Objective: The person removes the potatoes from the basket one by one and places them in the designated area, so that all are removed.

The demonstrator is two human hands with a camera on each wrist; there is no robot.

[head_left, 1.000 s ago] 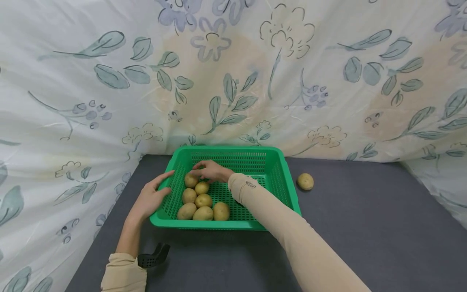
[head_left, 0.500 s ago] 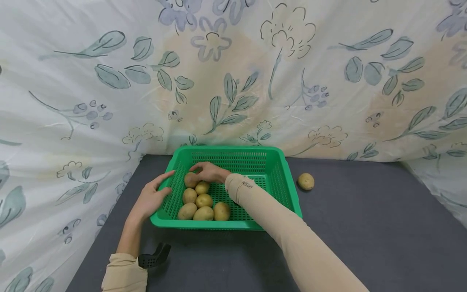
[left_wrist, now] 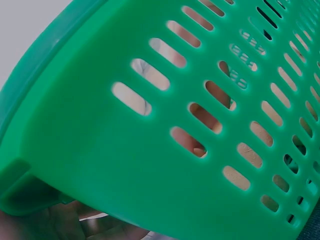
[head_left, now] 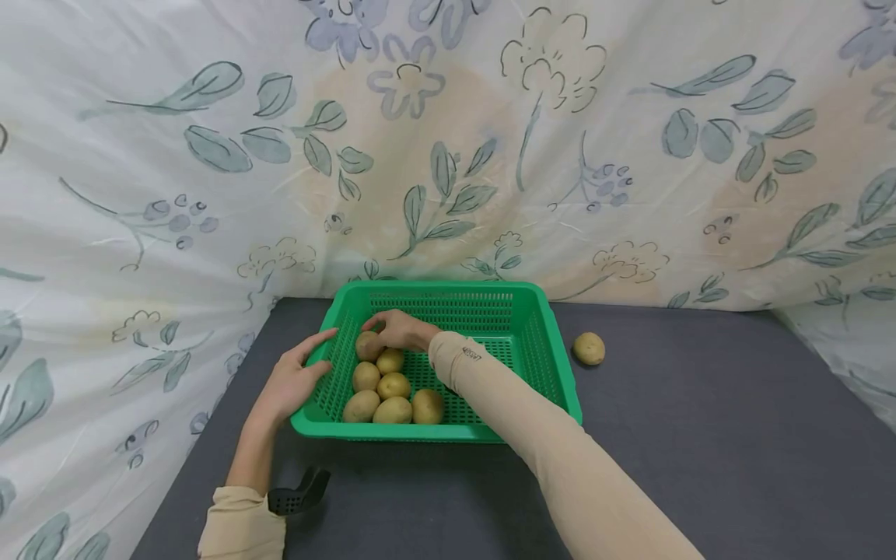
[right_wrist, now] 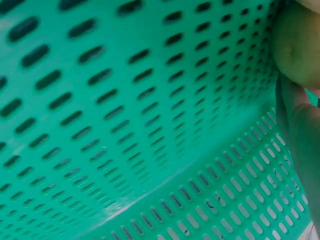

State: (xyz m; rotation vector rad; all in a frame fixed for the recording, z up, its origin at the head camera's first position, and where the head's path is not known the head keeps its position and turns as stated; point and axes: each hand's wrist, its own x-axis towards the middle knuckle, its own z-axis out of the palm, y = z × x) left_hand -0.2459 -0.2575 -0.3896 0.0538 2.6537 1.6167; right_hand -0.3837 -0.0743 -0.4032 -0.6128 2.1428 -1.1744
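Note:
A green plastic basket point(head_left: 532, 342) with slotted walls stands on the dark table. Several potatoes point(head_left: 393, 410) sit together along its left side. My right hand point(head_left: 404, 330) reaches inside and holds the potato point(head_left: 367, 347) at the far left, its fingers at the top and right of it. In the right wrist view, part of a potato point(right_wrist: 297, 47) and the hand point(right_wrist: 302, 135) show at the right edge. My left hand point(head_left: 292, 379) grips the basket's left rim. Fingers point(left_wrist: 55, 222) of that hand show below the rim in the left wrist view.
One potato point(head_left: 589, 349) lies on the table point(head_left: 700, 420) outside the basket, to its right. A floral cloth point(head_left: 448, 155) hangs behind the table and down its left side. A black strap-like piece point(head_left: 301, 492) sticks out from the left sleeve.
My right hand has shifted slightly left at the far-left potato, covering more of it. The left hand stays on the rim, and the other potatoes keep their places.

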